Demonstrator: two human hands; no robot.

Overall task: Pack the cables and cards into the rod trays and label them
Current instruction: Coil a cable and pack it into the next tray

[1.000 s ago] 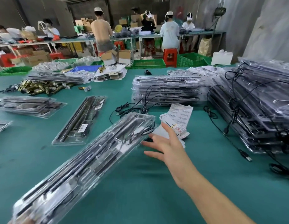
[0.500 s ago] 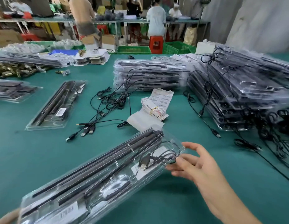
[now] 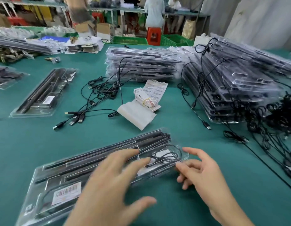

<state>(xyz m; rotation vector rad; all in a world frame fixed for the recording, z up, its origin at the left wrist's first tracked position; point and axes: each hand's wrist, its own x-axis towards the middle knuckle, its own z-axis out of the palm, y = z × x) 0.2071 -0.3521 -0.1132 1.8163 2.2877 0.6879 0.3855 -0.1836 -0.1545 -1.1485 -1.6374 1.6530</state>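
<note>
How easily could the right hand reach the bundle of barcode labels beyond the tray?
Probably easily. The right hand is open at the far end of the tray, holding nothing, and mostly bare green table lies between it and the label bundle.

near tray (image 3: 96,173) front-centre | loose cables (image 3: 99,93) behind it | label bundle (image 3: 148,98) right of cables | tray stack (image 3: 141,66) behind labels
</note>
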